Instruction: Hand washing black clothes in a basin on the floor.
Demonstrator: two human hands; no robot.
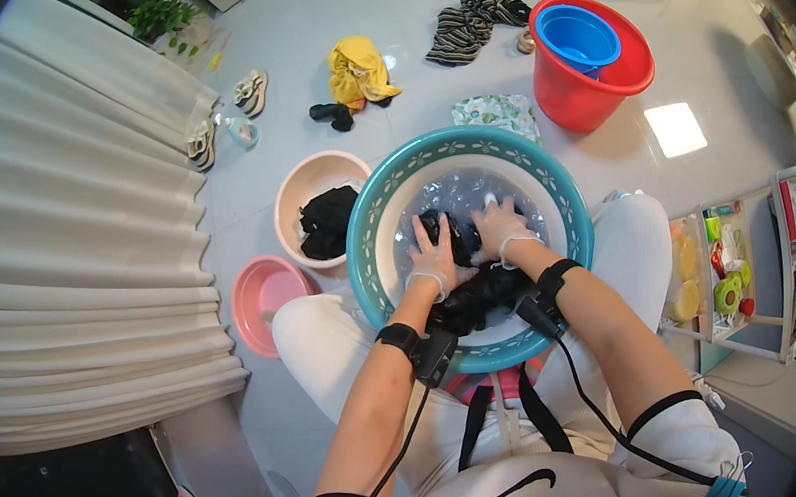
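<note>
A large teal-rimmed plastic basin (359,253) stands between my knees, holding sudsy water and wet black cloth (474,302). In a clear glove, my left hand (436,259) rests with fingers spread on the cloth, left of the basin's middle. My right hand (501,231), gloved the same way, presses down on the right side with its fingers apart and partly in the suds. A small white thing shows at its fingertips. Neither hand visibly grips the cloth; its part under the palms is hidden.
Left of the basin stand a cream basin (290,224) with black cloth and a pink basin (247,317). Beyond lie yellow clothing (357,69), striped clothing (458,32), a floral pouch (497,113), a spray bottle (241,132) and a red bucket (570,107) holding a blue one (577,44). A cart (710,272) stands right.
</note>
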